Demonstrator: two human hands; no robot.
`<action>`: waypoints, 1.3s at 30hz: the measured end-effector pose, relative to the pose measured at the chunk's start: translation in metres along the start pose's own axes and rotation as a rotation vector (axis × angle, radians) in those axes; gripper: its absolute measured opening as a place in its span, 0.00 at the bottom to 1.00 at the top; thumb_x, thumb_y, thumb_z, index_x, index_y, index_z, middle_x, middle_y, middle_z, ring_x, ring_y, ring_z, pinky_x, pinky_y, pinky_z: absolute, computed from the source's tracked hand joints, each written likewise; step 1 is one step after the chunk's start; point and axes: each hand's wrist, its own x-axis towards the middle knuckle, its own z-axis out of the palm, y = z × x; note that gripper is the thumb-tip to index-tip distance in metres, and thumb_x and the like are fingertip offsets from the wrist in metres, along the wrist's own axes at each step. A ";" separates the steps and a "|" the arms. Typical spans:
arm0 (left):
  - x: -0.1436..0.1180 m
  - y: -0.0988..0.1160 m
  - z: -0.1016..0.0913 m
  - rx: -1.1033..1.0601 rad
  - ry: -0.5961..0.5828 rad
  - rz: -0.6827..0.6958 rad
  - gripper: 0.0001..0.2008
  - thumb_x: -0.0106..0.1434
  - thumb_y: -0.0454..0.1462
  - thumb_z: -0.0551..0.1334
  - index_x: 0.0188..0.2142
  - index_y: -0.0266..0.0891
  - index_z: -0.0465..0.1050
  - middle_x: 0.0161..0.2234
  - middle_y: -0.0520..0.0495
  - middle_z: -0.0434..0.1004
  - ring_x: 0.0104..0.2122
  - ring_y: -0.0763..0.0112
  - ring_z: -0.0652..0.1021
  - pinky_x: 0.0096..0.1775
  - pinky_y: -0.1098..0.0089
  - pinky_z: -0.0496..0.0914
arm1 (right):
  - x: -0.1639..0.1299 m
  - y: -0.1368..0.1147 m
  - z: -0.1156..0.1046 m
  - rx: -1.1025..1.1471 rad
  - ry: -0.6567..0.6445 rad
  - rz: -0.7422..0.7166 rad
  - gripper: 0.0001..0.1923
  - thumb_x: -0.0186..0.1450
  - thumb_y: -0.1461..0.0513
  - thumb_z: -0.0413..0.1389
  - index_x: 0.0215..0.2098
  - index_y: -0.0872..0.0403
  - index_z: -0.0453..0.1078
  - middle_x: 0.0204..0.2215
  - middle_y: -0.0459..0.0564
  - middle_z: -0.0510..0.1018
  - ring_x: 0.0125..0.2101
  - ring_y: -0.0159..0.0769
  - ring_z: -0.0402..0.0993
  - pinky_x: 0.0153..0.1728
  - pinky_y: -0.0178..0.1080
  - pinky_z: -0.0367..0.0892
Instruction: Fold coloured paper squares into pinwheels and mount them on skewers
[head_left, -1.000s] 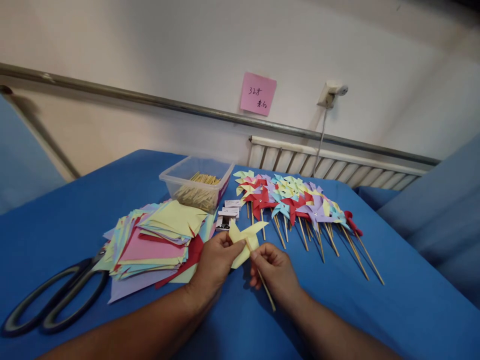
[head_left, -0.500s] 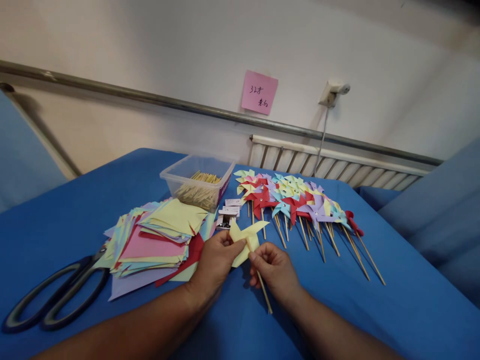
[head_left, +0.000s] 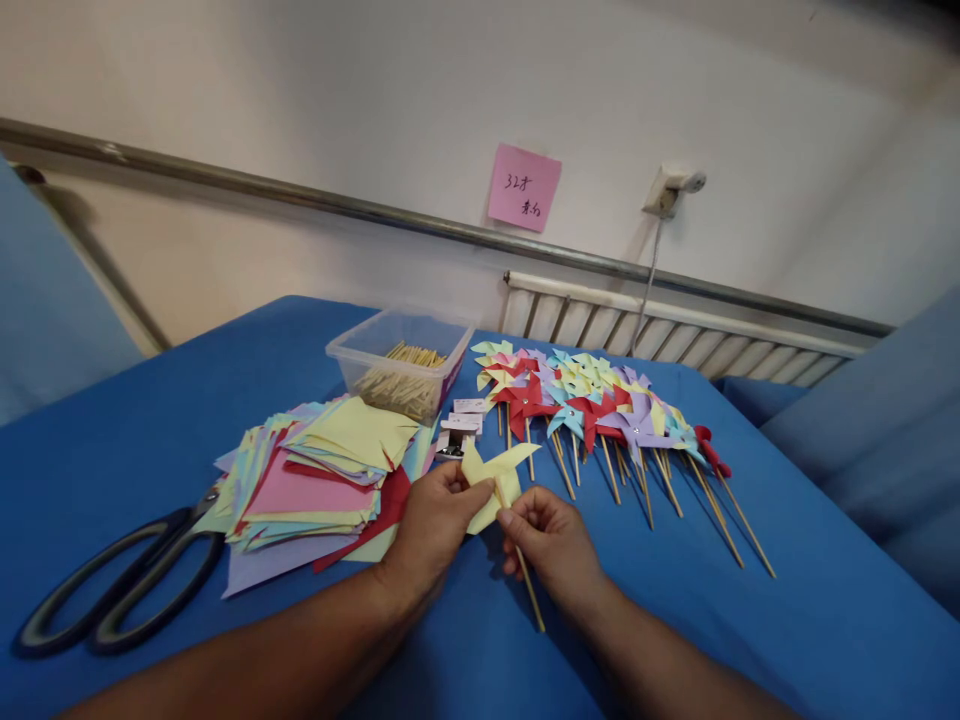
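A yellow paper pinwheel (head_left: pixel 491 473) is held just above the blue table. My left hand (head_left: pixel 433 528) pinches its paper blades at the centre from the left. My right hand (head_left: pixel 553 545) grips the thin wooden stick (head_left: pixel 531 598) that runs down from the pinwheel's middle toward me. Both hands touch at the pinwheel's hub, so the joint itself is hidden.
A row of finished coloured pinwheels (head_left: pixel 592 400) on sticks lies behind my hands. A stack of coloured paper squares (head_left: pixel 315 475) sits at left, large black scissors (head_left: pixel 112 585) further left. A clear plastic box of wooden sticks (head_left: pixel 401 365) and small white packets (head_left: pixel 459 425) stand behind.
The stick has slid slightly in my right hand and the view shifted a little; both hands keep their hold on the yellow pinwheel.
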 end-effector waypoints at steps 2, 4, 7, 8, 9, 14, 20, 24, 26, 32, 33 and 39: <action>0.000 0.000 0.000 -0.002 -0.007 0.006 0.12 0.47 0.40 0.67 0.27 0.35 0.72 0.21 0.52 0.73 0.20 0.75 0.70 0.21 0.76 0.61 | 0.000 0.000 0.000 0.000 -0.002 0.004 0.24 0.48 0.46 0.63 0.23 0.55 0.60 0.12 0.39 0.69 0.10 0.25 0.65 0.10 0.26 0.57; 0.001 -0.001 0.000 0.006 -0.009 0.013 0.12 0.47 0.40 0.67 0.28 0.34 0.72 0.22 0.51 0.74 0.20 0.75 0.70 0.21 0.76 0.61 | 0.000 0.000 0.000 0.001 0.002 0.008 0.24 0.47 0.46 0.63 0.23 0.55 0.60 0.12 0.39 0.69 0.10 0.25 0.65 0.10 0.26 0.57; 0.001 -0.002 -0.001 0.026 -0.008 0.023 0.12 0.48 0.41 0.67 0.28 0.34 0.71 0.22 0.51 0.73 0.20 0.76 0.70 0.21 0.76 0.61 | 0.000 -0.001 0.001 0.000 0.010 0.009 0.24 0.47 0.45 0.63 0.22 0.55 0.60 0.12 0.39 0.69 0.10 0.25 0.64 0.10 0.27 0.57; 0.000 -0.002 -0.001 0.029 -0.008 0.026 0.12 0.48 0.41 0.67 0.28 0.34 0.71 0.22 0.51 0.73 0.20 0.76 0.70 0.21 0.76 0.61 | 0.000 -0.001 0.001 -0.003 0.011 0.011 0.24 0.47 0.45 0.63 0.22 0.55 0.60 0.12 0.40 0.69 0.10 0.25 0.64 0.10 0.27 0.57; 0.000 -0.002 -0.001 0.030 -0.008 0.026 0.12 0.48 0.41 0.66 0.28 0.34 0.71 0.21 0.52 0.73 0.20 0.76 0.70 0.21 0.76 0.61 | 0.000 -0.001 0.001 -0.006 0.011 0.013 0.25 0.47 0.45 0.63 0.22 0.55 0.60 0.12 0.40 0.69 0.09 0.25 0.64 0.10 0.27 0.57; -0.001 -0.001 0.000 0.029 0.006 0.018 0.12 0.47 0.41 0.67 0.27 0.34 0.70 0.20 0.53 0.71 0.19 0.76 0.69 0.21 0.76 0.61 | 0.001 0.000 0.000 -0.018 0.018 0.012 0.24 0.47 0.45 0.63 0.23 0.55 0.60 0.12 0.39 0.69 0.09 0.24 0.64 0.10 0.26 0.56; -0.001 0.000 0.001 0.017 0.005 0.023 0.12 0.47 0.41 0.67 0.27 0.34 0.71 0.21 0.52 0.72 0.20 0.76 0.70 0.21 0.77 0.61 | 0.002 0.004 -0.001 -0.022 0.003 -0.031 0.23 0.48 0.47 0.63 0.23 0.55 0.59 0.12 0.38 0.68 0.09 0.23 0.63 0.09 0.25 0.55; 0.000 -0.001 0.000 0.030 0.013 0.021 0.12 0.48 0.40 0.67 0.27 0.34 0.71 0.21 0.53 0.72 0.20 0.77 0.69 0.21 0.77 0.61 | 0.001 0.003 -0.001 -0.044 -0.002 -0.024 0.22 0.50 0.48 0.62 0.24 0.55 0.59 0.13 0.37 0.68 0.09 0.22 0.62 0.10 0.25 0.56; 0.000 -0.002 0.000 0.028 0.013 0.017 0.12 0.48 0.40 0.67 0.28 0.34 0.71 0.22 0.53 0.72 0.20 0.76 0.69 0.22 0.77 0.62 | 0.001 0.002 -0.001 -0.048 -0.001 -0.026 0.21 0.50 0.48 0.62 0.23 0.54 0.59 0.12 0.37 0.67 0.09 0.22 0.62 0.10 0.25 0.56; -0.001 -0.003 0.000 0.021 0.019 0.013 0.12 0.48 0.41 0.67 0.28 0.34 0.71 0.22 0.52 0.73 0.20 0.76 0.69 0.21 0.76 0.61 | 0.001 0.003 -0.001 -0.051 0.002 -0.030 0.21 0.50 0.49 0.62 0.23 0.54 0.58 0.12 0.36 0.67 0.09 0.23 0.61 0.10 0.26 0.55; -0.001 -0.004 -0.001 0.017 0.018 0.011 0.12 0.47 0.41 0.67 0.28 0.34 0.71 0.22 0.52 0.73 0.20 0.76 0.69 0.21 0.76 0.61 | 0.001 0.003 -0.001 -0.052 0.003 -0.031 0.22 0.49 0.49 0.62 0.22 0.54 0.58 0.12 0.36 0.67 0.09 0.23 0.61 0.10 0.26 0.55; 0.000 -0.002 0.000 0.003 0.033 0.009 0.12 0.46 0.41 0.68 0.26 0.35 0.71 0.20 0.53 0.72 0.19 0.76 0.69 0.21 0.76 0.60 | 0.003 0.005 -0.002 -0.055 0.005 -0.027 0.22 0.49 0.48 0.63 0.22 0.54 0.58 0.11 0.37 0.67 0.09 0.23 0.61 0.10 0.27 0.55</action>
